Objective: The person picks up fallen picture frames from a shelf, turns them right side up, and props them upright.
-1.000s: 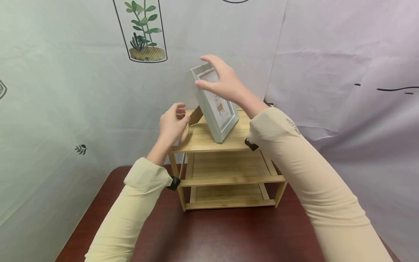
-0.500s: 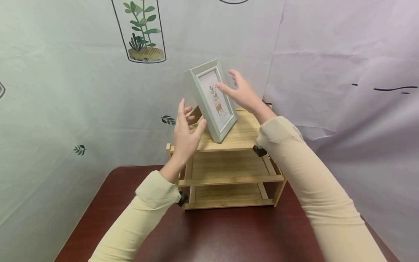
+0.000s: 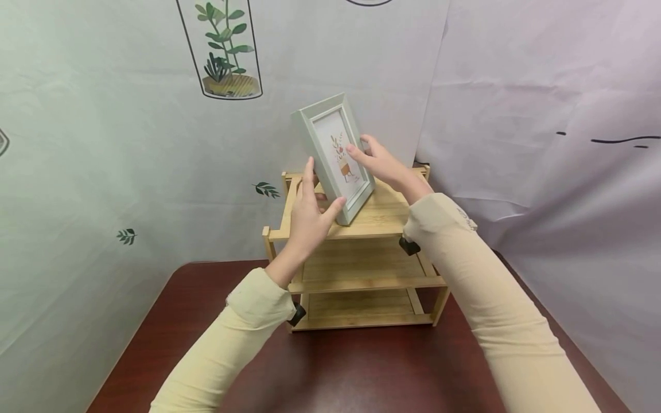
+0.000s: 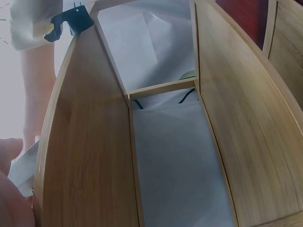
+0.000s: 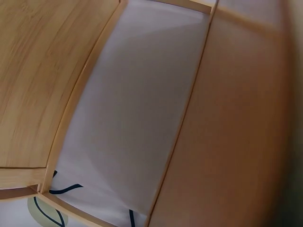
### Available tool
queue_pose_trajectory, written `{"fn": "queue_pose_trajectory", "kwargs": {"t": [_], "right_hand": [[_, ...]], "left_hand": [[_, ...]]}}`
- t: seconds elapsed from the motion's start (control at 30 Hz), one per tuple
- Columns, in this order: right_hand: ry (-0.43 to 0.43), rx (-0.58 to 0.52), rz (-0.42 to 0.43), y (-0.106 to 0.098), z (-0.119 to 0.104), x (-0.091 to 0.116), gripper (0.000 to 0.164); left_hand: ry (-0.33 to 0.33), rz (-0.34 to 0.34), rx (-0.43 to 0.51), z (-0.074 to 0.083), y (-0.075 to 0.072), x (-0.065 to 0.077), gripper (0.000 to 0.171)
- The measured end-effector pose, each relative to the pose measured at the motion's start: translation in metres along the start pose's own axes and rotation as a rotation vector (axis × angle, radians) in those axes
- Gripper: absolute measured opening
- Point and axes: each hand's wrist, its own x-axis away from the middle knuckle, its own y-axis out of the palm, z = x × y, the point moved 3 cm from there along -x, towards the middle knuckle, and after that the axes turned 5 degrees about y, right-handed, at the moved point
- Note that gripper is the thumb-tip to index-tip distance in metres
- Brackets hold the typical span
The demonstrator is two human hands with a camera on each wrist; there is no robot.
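A pale grey-green picture frame (image 3: 330,143) leans back on the top board of a light wooden shelf (image 3: 389,209), turned partly sideways, its print of a potted plant facing forward. My left hand (image 3: 310,223) holds its lower left side, thumb at the front face and the other fingers reaching behind. At the right side, my right hand (image 3: 384,165) grips the edge, with the thumb over the picture and fingertips hidden behind. The left wrist view catches part of my left hand (image 4: 14,198) beside a strip of the picture frame (image 4: 26,165), past the top board's edge.
The shelf has a middle board (image 3: 361,258) and a low board (image 3: 361,304) under the top one. It stands on a dark red table (image 3: 356,367). A pale printed cloth (image 3: 129,143) hangs close behind and along both sides.
My left hand has moved right onto the frame's lower left side. My right hand has come down from the top to the right edge. The picture frame has stayed nearly in place.
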Motion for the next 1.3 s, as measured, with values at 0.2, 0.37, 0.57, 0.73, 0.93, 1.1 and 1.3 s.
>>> {"fn": "queue_pose_trajectory", "kwargs": {"t": [0.2, 0.37, 0.57, 0.73, 0.93, 1.1, 1.3], "right_hand": [[0.022, 0.022, 0.020, -0.004, 0.004, 0.005, 0.073], [0.014, 0.033, 0.028, -0.008, 0.007, 0.010, 0.072], [0.021, 0.057, 0.034, -0.013, 0.010, 0.019, 0.073], [0.010, 0.046, 0.058, -0.019, 0.017, 0.026, 0.071], [-0.020, -0.014, 0.095, -0.025, 0.027, 0.032, 0.069], [-0.041, -0.062, 0.126, -0.028, 0.035, 0.038, 0.066], [-0.096, -0.124, 0.179, -0.031, 0.043, 0.046, 0.059]], "left_hand": [[-0.028, -0.016, 0.003, 0.001, 0.001, -0.001, 0.081], [-0.059, -0.024, 0.014, 0.000, -0.001, -0.001, 0.079], [-0.066, -0.030, 0.012, -0.001, -0.003, -0.002, 0.074], [-0.095, -0.036, 0.033, -0.003, -0.005, -0.003, 0.073], [-0.131, -0.055, 0.044, -0.005, -0.006, -0.004, 0.070], [-0.163, -0.064, 0.058, -0.007, -0.006, -0.003, 0.066], [-0.184, -0.047, 0.064, -0.008, -0.006, -0.002, 0.061]]}}
